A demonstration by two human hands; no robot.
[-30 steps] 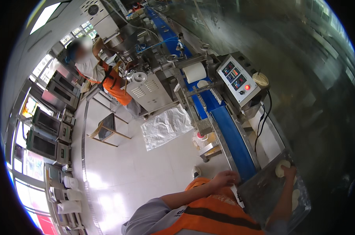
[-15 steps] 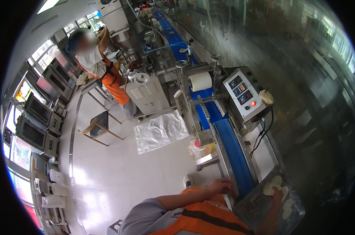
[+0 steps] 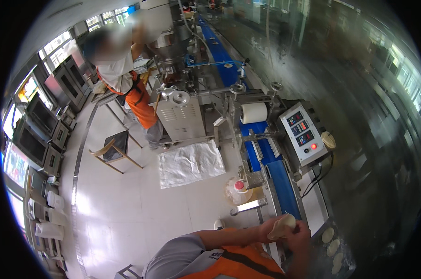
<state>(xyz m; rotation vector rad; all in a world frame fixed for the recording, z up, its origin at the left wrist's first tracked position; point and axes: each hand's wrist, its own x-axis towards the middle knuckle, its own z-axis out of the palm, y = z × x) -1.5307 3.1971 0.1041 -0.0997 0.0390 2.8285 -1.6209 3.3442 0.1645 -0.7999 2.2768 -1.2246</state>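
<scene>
Over the near end of the blue conveyor belt (image 3: 283, 186), my two hands meet at a pale, thin dough round (image 3: 283, 226). The round looks bent, and there may be more than one layer. My left hand (image 3: 267, 229) grips it from the left. On its other side, my right hand (image 3: 299, 234) pinches its edge with curled fingers. Just right of that hand lies a dark tray (image 3: 320, 237), where several flat dough rounds (image 3: 332, 248) sit in a row. My right forearm covers part of the tray.
A control box (image 3: 304, 135) with a lit red button stands right of the belt, below a white roller (image 3: 254, 113). Left of the belt are a red-capped jug (image 3: 238, 189), a white sheet (image 3: 192, 163) and a chair (image 3: 115, 149). Another person (image 3: 126, 83) stands by the machine.
My right hand has come up from the tray to the belt's end with a dough round. My left hand, empty before, now holds it too. The view has shifted slightly.
</scene>
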